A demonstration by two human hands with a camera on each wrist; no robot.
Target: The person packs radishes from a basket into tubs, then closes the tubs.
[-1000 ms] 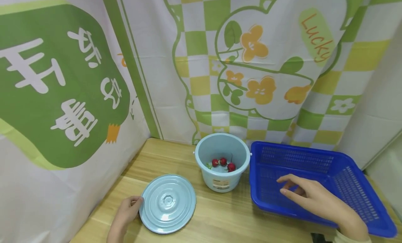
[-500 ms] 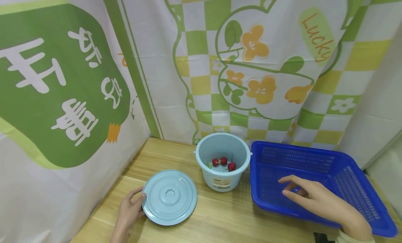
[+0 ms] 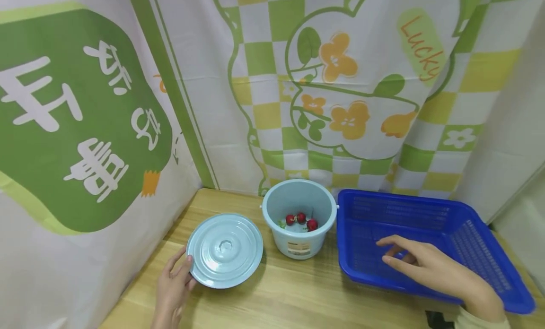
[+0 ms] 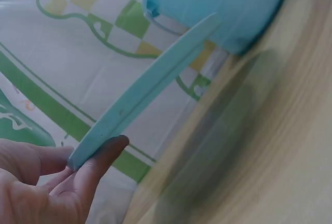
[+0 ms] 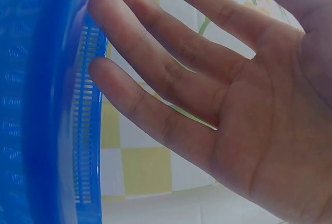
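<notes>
My left hand [image 3: 173, 284] pinches the left edge of a round light-blue lid [image 3: 244, 253], thumb on top and fingers beneath. In the left wrist view the lid [image 4: 140, 92] shows edge-on, raised off the wooden table with its shadow below. To the lid's right stands a light-blue bucket [image 3: 298, 247], uncovered, with several red radishes [image 3: 301, 218] at its bottom. Over the front of a blue plastic basket [image 3: 348, 267] hovers my right hand [image 3: 430, 267], fingers relaxed and holding nothing. The right wrist view shows its palm [image 5: 259, 115] and spread fingers beside the basket's rim.
The wooden table [image 3: 272, 300] backs onto a hanging cloth [image 3: 221, 130] with green and yellow checks, and a similar printed cloth runs along the left. The basket stands close against the bucket's right side. A small black object [image 3: 437, 319] lies near the right sleeve.
The left hand has lifted the lid off the table and moved it away from the person, toward the back. The right hand stays almost still over the basket.
</notes>
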